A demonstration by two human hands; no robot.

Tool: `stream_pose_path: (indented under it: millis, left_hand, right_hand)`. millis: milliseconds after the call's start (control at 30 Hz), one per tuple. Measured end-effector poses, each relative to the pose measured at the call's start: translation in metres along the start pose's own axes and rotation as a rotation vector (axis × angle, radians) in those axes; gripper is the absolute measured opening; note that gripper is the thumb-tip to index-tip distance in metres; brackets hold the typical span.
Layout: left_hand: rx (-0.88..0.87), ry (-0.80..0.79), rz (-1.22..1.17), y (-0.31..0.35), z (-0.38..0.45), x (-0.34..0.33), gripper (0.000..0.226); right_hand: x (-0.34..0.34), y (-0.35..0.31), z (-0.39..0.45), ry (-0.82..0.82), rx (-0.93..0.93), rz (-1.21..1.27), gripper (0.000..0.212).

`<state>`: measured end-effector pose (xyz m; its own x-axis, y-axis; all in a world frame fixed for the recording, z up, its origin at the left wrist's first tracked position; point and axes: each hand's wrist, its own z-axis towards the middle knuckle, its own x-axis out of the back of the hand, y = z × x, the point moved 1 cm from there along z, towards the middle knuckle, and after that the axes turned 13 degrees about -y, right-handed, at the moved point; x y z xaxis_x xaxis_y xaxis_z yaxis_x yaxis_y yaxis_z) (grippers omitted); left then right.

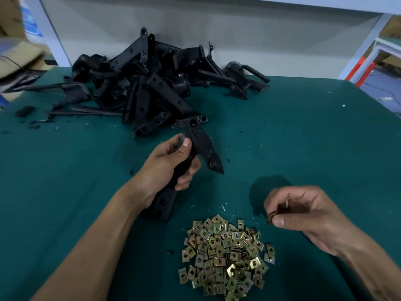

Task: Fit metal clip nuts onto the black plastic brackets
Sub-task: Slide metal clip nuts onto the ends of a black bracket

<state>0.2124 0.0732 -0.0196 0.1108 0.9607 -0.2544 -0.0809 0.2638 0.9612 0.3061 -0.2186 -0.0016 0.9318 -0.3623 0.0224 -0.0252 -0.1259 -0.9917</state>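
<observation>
I judge I'm between pick-up and fitting: my left hand [171,170], mid-frame, has its fingers wrapped round a black bracket [195,155], while my right hand [303,211], lower right, pinches one clip nut [270,218] above the nut pile [225,257] on the worktop [303,137]. Next I must bring nut and bracket edge together, aligned.

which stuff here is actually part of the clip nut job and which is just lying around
Part of the job:
- black bracket held in the left hand
- clip nut pinched in the right hand
- pile of clip nuts
- heap of black brackets

Just lying about:
- small black scrap at far left
- black crumbs on the green mat
- cardboard boxes
</observation>
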Motion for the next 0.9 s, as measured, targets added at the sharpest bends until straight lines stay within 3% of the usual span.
stream_pose_path:
  millis: [133,300,467,900]
  left_hand:
    - [-0.008,-0.015,-0.026,0.0,-0.001,0.0,0.053]
    - [-0.016,-0.026,-0.017,0.0,-0.001,0.0,0.036]
    - [0.004,-0.063,0.001,-0.001,0.0,-0.001,0.025]
    - [0.02,-0.087,-0.04,-0.002,0.001,0.001,0.022]
  right_hand:
    - [0.004,-0.004,0.004,-0.007,-0.003,0.167,0.039]
    - [-0.003,-0.007,0.016,-0.082,-0.001,0.258,0.034]
    - [-0.013,-0.008,0.025,-0.172,-0.041,0.185,0.03]
    - [-0.023,-0.005,0.02,-0.094,-0.064,0.116,0.04]
